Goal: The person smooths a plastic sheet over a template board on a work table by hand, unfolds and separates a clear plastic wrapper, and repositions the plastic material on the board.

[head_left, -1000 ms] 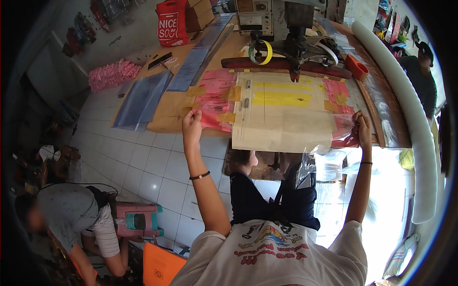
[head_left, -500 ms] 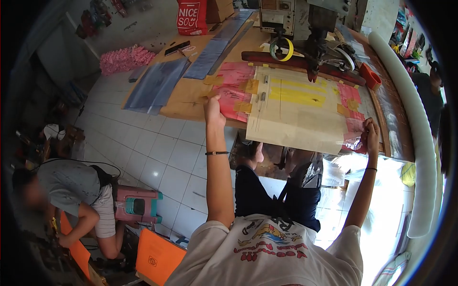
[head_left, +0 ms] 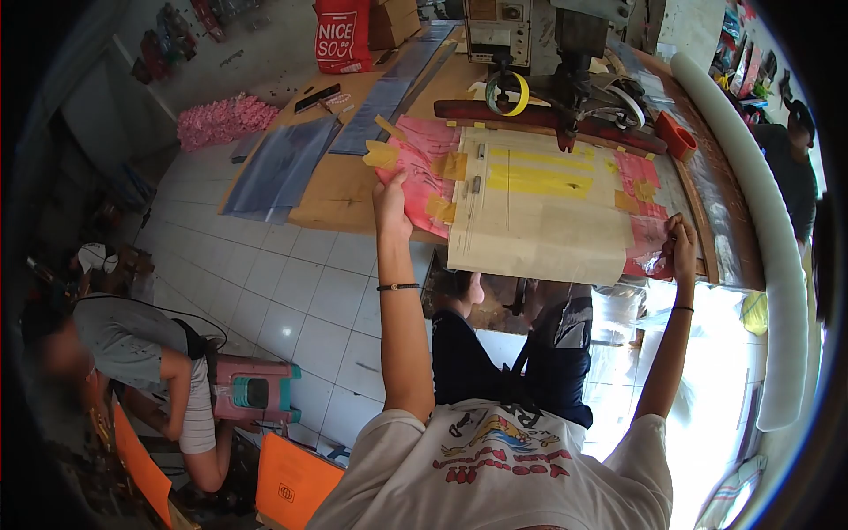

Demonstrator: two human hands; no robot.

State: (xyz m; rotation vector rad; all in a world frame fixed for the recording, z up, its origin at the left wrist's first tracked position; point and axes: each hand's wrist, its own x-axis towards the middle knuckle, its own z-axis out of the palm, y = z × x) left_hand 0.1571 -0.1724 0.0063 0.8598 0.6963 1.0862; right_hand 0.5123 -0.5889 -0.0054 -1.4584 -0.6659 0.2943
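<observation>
A beige sheet (head_left: 539, 238) with yellow strips and red plastic sides lies at the front of the work table, under a machine head (head_left: 570, 124). Brown tape patches join the red plastic to the sheet. My left hand (head_left: 391, 205) is closed on the left red plastic edge, its thumb on top. The right red side (head_left: 651, 240) is pinched by my right hand (head_left: 683, 247) near its front corner. Both arms stretch forward, and the sheet's near edge hangs a little past the table edge.
Blue-grey plastic strips (head_left: 283, 168) and a phone (head_left: 317, 98) lie on the table's left. A red tape holder (head_left: 676, 137) and a long white roll (head_left: 751, 177) are right. A co-worker (head_left: 132, 353) sits low at left beside a pink stool (head_left: 256, 389); another person (head_left: 791, 168) is far right.
The left red side has shifted slightly, and its loose tape flaps now stick up. Both hands keep their hold. The seated co-worker's arm has moved, and the far-right person shows more.
</observation>
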